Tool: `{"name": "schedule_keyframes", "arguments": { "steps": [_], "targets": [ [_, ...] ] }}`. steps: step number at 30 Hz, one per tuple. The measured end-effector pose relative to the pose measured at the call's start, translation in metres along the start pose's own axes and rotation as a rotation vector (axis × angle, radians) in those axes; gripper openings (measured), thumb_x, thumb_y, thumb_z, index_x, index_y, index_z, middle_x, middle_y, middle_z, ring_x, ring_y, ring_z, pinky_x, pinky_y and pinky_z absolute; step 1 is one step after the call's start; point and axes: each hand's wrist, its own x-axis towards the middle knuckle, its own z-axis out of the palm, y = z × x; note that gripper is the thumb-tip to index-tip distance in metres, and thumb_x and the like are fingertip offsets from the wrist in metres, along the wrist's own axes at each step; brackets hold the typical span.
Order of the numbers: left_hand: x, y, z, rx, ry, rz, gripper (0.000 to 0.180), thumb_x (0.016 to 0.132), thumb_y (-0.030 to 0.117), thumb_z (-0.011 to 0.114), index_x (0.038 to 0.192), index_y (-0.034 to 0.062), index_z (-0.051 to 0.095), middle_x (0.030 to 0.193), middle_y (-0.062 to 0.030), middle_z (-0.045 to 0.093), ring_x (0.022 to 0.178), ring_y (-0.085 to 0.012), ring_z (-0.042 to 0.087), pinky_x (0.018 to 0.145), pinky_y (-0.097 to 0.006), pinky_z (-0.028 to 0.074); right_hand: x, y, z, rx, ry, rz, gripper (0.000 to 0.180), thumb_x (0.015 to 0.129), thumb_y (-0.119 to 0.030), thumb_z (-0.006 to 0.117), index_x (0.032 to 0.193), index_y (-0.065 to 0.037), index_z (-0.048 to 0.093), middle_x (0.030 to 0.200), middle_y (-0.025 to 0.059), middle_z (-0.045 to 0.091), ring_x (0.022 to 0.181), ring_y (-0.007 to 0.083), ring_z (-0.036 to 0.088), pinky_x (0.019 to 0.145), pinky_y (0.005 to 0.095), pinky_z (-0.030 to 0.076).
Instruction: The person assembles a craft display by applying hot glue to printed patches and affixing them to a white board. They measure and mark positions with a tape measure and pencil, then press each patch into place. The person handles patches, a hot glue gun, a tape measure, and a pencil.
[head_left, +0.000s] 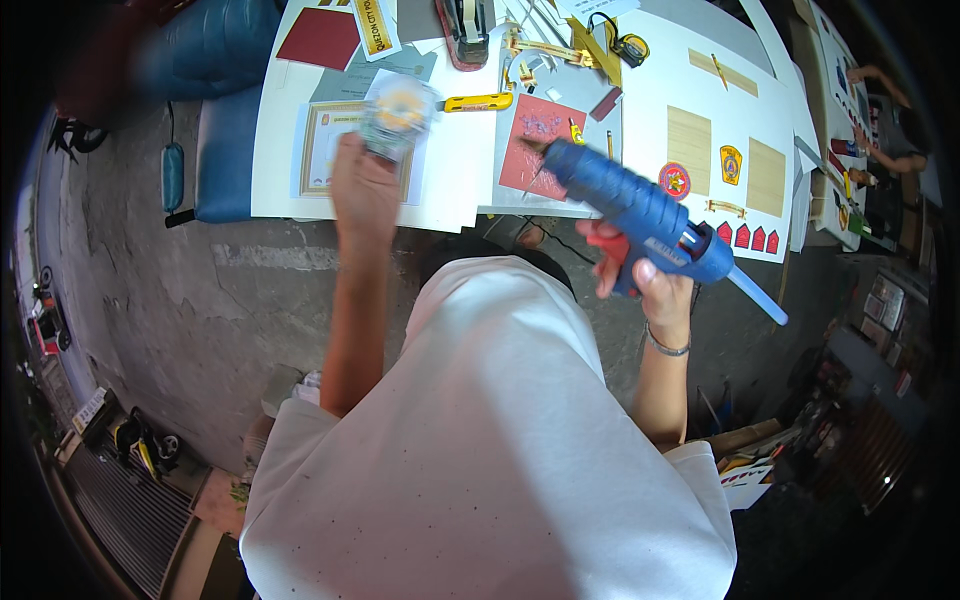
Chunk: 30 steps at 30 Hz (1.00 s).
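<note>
We've got the right hand (650, 285) wrapped around the blue glue gun (640, 215) grip: stiff, light, hot at the nozzle. The left hand (365, 190) pinches a small round cutout (398, 115), flimsy, best held by its edge.

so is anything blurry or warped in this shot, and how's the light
Head view: the small round piece in the left hand is motion-blurred, while the blue glue gun in the right hand is fairly sharp; the white table edges bow from fisheye distortion; the corners fall dark; light is bright and even on the table.
</note>
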Motion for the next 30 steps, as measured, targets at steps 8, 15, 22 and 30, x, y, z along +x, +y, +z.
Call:
{"name": "schedule_keyframes", "arguments": {
  "steps": [8,15,22,30],
  "targets": [
    [0.032,0.156,-0.013,0.166,-0.109,0.559,0.024,0.110,0.016,0.048,0.117,-0.0052,0.057,0.123,-0.0219,0.068,0.112,-0.0266,0.069,0.098,-0.039,0.057,0.058,0.194,-0.048,-0.405,0.434,0.189,0.036,0.100,-0.025,0.072,0.126,-0.001,0.065,0.107,0.0066,0.073,0.076,0.0120,0.067,0.064,0.0296,0.050],
    [-0.007,0.112,0.004,0.435,-0.246,0.326,0.007,0.107,0.007,0.057,0.108,-0.0004,0.055,0.102,-0.0111,0.067,0.088,-0.0130,0.066,0.080,-0.029,0.056,0.091,0.297,-0.050,-0.617,0.602,0.035,0.038,0.092,-0.027,0.078,0.109,0.002,0.062,0.102,0.0180,0.063,0.091,0.0314,0.063,0.083,0.0426,0.051],
    [-0.006,0.118,0.009,0.581,-0.265,0.287,0.008,0.107,0.008,0.058,0.108,0.0002,0.057,0.100,-0.0095,0.070,0.085,-0.0105,0.066,0.078,-0.025,0.055,0.093,0.300,-0.051,-0.861,0.584,-0.084,0.054,0.091,-0.035,0.080,0.121,0.005,0.060,0.110,0.0221,0.065,0.099,0.0345,0.065,0.088,0.0442,0.052],
    [-0.042,0.042,0.070,0.767,-0.258,0.175,0.005,0.104,0.005,0.061,0.107,0.0003,0.058,0.110,-0.0123,0.073,0.086,-0.0083,0.068,0.079,-0.024,0.057,0.009,0.263,-0.054,-0.885,0.647,0.027,0.060,0.087,-0.021,0.083,0.135,0.003,0.057,0.115,0.0192,0.061,0.110,0.0338,0.060,0.098,0.0441,0.049]
  ]
}}
